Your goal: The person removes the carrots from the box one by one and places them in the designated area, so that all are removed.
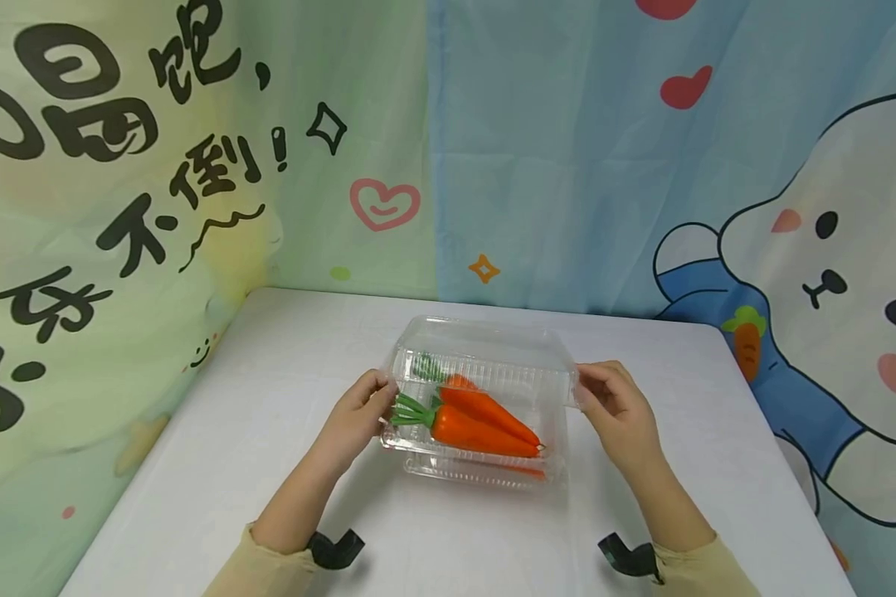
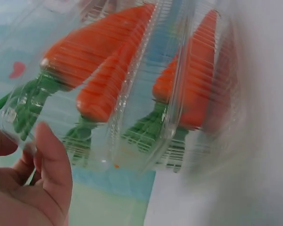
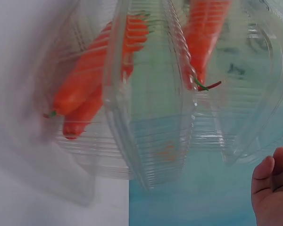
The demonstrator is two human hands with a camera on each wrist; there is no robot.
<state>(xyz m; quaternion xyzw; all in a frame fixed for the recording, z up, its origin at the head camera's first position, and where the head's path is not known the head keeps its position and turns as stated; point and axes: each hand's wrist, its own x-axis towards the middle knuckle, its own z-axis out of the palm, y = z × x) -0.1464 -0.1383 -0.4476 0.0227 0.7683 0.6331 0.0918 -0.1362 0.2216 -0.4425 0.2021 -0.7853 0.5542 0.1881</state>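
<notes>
A clear plastic clamshell box (image 1: 485, 338) with ribbed walls is held between both hands over the white table. Orange carrots (image 1: 485, 435) with green tops show through it; at least two are visible, and the box's reflections make their count hard to tell. In the left wrist view, carrots (image 2: 92, 49) appear in both halves of the box, which stand at an angle to each other. My left hand (image 1: 360, 410) pinches the box's left edge between thumb and fingers. At the right edge, my right hand (image 1: 623, 414) grips the rim with curled fingers; its thumb is hidden in the right wrist view.
The white table (image 1: 284, 348) ends at the far side against a printed curtain (image 1: 538, 166) with hearts, writing and a cartoon animal. Black curved wrist pieces (image 1: 336, 549) sit at both cuffs, just above the table.
</notes>
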